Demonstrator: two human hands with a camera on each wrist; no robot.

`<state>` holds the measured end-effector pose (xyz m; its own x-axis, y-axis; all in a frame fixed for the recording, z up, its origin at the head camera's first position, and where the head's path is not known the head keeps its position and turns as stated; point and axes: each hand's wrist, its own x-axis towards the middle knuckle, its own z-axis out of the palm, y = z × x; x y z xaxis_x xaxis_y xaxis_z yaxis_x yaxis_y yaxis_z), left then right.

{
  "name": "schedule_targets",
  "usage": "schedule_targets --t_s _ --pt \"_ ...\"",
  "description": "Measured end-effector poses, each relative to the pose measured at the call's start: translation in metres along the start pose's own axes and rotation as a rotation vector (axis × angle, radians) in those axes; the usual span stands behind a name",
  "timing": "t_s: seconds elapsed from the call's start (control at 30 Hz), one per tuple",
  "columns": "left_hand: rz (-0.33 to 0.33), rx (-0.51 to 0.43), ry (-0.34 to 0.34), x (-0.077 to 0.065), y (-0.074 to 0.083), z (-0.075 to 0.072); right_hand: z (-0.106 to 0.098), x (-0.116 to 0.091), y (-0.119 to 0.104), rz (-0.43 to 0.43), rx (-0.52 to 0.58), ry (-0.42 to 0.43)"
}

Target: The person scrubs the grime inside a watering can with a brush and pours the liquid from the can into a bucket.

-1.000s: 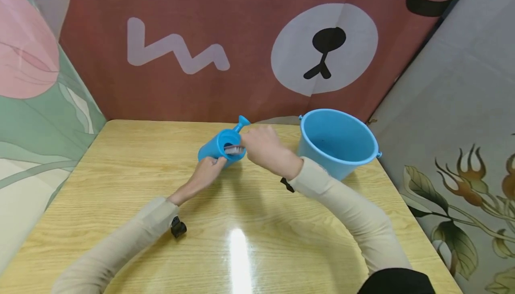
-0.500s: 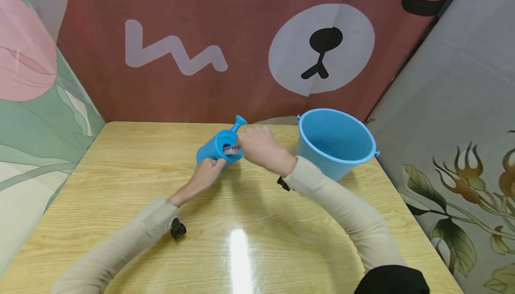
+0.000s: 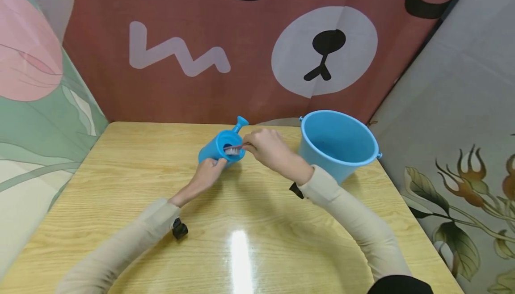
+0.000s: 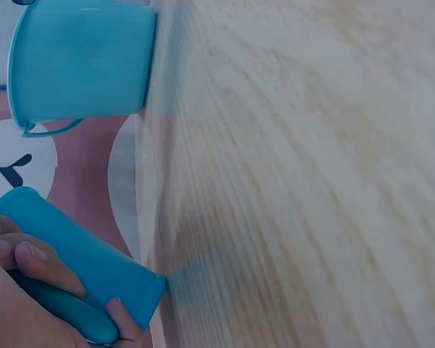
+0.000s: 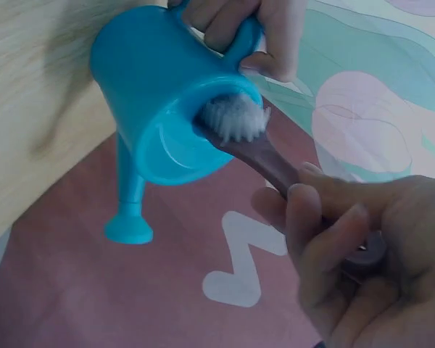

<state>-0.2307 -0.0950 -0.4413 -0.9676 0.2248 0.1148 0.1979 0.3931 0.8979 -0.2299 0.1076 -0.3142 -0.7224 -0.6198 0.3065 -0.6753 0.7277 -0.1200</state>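
Observation:
A blue toy watering can [image 3: 211, 150] is tilted over the table, its mouth facing the right hand and its spout pointing to the back. My left hand [image 3: 206, 174] grips the can's handle, fingers wrapped round it in the right wrist view. My right hand [image 3: 270, 149] holds a brush [image 5: 264, 161] with a dark brown handle and white bristles. The bristle head [image 5: 235, 118] sits at the can's mouth, partly inside the rim. In the left wrist view the can [image 4: 80, 254] has its bottom edge at the tabletop.
A larger blue bucket [image 3: 339, 144] stands upright at the back right of the wooden table [image 3: 132, 164], close to the right forearm. Behind the table hangs a reddish-brown cloth [image 3: 181, 97] with a bear print. Patterned cloths border both sides.
The right hand has shifted slightly and turned, so more of the brush handle shows. The bristles stay at the can's mouth. The left hand and the can have hardly moved.

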Motion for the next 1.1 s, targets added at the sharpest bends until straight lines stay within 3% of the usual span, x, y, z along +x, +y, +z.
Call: schedule_targets --t_s 0.3,1.1 --pt "-0.014 0.025 -0.008 0.001 0.003 0.001 0.002 0.002 0.001 0.02 -0.014 0.067" --pt "-0.025 -0.003 -0.004 0.003 -0.001 0.003 0.013 0.006 0.005 0.024 0.007 0.071"
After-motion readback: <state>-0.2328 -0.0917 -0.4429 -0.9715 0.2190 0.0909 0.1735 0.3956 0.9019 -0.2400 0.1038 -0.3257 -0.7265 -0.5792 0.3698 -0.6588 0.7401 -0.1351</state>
